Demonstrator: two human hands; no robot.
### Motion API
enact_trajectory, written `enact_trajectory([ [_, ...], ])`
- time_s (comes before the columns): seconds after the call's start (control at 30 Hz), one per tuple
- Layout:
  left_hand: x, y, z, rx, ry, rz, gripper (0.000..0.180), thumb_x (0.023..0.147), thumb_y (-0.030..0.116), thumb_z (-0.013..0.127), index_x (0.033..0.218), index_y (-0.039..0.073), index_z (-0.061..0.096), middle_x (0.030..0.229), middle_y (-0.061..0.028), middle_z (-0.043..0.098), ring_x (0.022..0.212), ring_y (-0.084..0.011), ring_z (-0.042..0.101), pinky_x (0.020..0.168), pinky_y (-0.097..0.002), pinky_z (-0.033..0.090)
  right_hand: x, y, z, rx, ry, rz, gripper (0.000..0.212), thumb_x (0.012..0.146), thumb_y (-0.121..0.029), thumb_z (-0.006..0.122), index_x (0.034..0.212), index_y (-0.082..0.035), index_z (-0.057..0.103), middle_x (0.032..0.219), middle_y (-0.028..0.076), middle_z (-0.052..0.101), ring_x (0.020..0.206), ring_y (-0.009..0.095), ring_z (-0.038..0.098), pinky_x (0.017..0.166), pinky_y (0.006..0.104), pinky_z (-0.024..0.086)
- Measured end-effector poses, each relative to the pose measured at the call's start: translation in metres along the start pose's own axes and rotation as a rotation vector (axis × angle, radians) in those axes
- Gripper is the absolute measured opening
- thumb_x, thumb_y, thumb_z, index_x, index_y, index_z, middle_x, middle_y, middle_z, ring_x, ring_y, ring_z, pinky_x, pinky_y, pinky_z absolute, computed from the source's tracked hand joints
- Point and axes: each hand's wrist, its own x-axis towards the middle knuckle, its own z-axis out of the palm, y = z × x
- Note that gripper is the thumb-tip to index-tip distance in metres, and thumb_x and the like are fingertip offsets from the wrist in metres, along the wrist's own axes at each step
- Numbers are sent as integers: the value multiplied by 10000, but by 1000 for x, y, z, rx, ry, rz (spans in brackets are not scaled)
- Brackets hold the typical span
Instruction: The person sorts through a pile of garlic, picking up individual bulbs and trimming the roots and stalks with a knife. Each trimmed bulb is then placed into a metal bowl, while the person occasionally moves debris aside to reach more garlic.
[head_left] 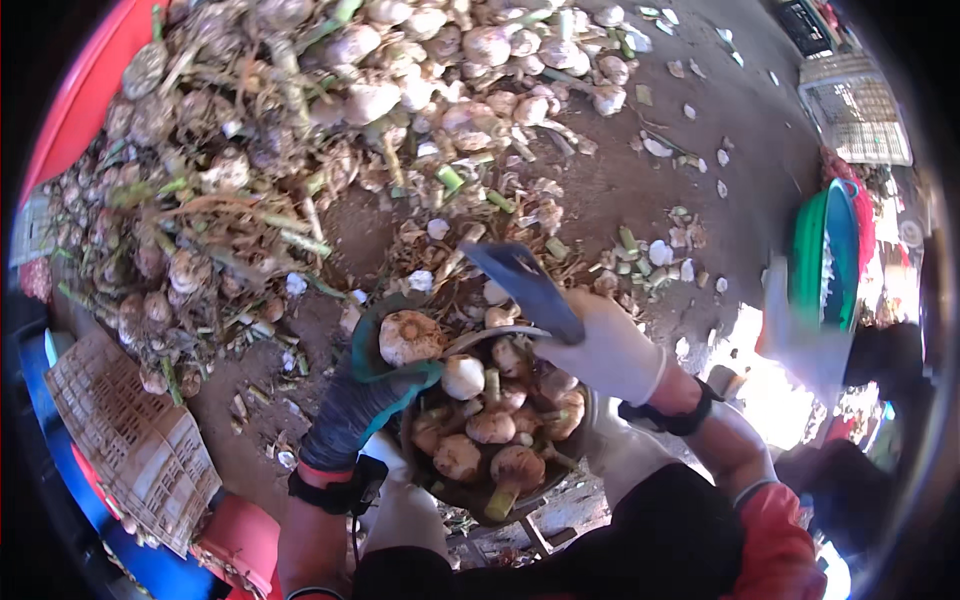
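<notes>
My left hand [362, 392], in a grey and teal glove, is closed round a garlic bulb [408, 338] with its cut root end facing up. My right hand [612, 345], in a white glove, grips a knife [525, 288]; its broad dark blade slants up and away to the left, slightly blurred and apart from the bulb. Beneath both hands, a round container [418, 462] between my knees holds several garlic bulbs [492, 425], some with stubs of stem. A curved pale strip [490, 334] crosses its far side; I cannot tell if it is a handle.
A big heap of garlic with stems [270, 130] covers the ground ahead and left. Cut stems and peelings lie around it. At left are a wicker basket [130, 435] and a pink tub [240, 540]. A green basin [812, 255] and a pale crate [858, 110] stand right.
</notes>
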Motion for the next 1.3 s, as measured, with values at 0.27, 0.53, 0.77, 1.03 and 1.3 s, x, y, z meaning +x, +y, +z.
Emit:
enact_trajectory([
  [0.27, 18, -5, 23, 294, -34, 106, 544, 776, 232, 762, 1197, 18, 493, 930, -87, 630, 776, -172, 634, 736, -309, 527, 18, -14, 22, -498, 204, -402, 159, 760, -221, 664, 769, -86, 579, 726, 82, 587, 672, 286, 617, 571, 402, 499],
  [0.53, 9, -16, 31, 430, 31, -8, 317, 805, 154, 735, 1082, 77, 604, 950, -61, 660, 831, -204, 636, 757, -345, 503, 19, 6, 22, -524, 210, -446, 180, 773, -206, 649, 895, -82, 602, 812, 83, 583, 801, 269, 619, 638, 393, 522],
  [0.77, 1, -9, 37, 316, 59, -112, 289, 788, 129, 729, 1038, 45, 612, 915, -65, 649, 816, -169, 628, 745, -344, 511, 31, 23, 25, -447, 276, -518, 171, 791, -201, 636, 889, -65, 602, 803, 104, 578, 724, 291, 615, 626, 394, 510],
  [1.03, 5, 40, 38, -53, 3, -109, 582, 783, 39, 698, 1302, 65, 437, 1123, -97, 562, 831, -172, 622, 761, -282, 531, 28, 22, 16, -319, 502, -281, 126, 837, -170, 623, 807, -50, 601, 690, 137, 593, 629, 312, 623, 593, 402, 516],
  [1.3, 55, 5, 23, -582, 317, 78, 324, 896, 182, 616, 1184, 85, 505, 1121, -119, 610, 1032, -241, 625, 863, -363, 547, 0, -13, 39, -308, 228, -569, 128, 799, -177, 622, 870, -75, 651, 681, 109, 607, 590, 267, 628, 546, 377, 512],
])
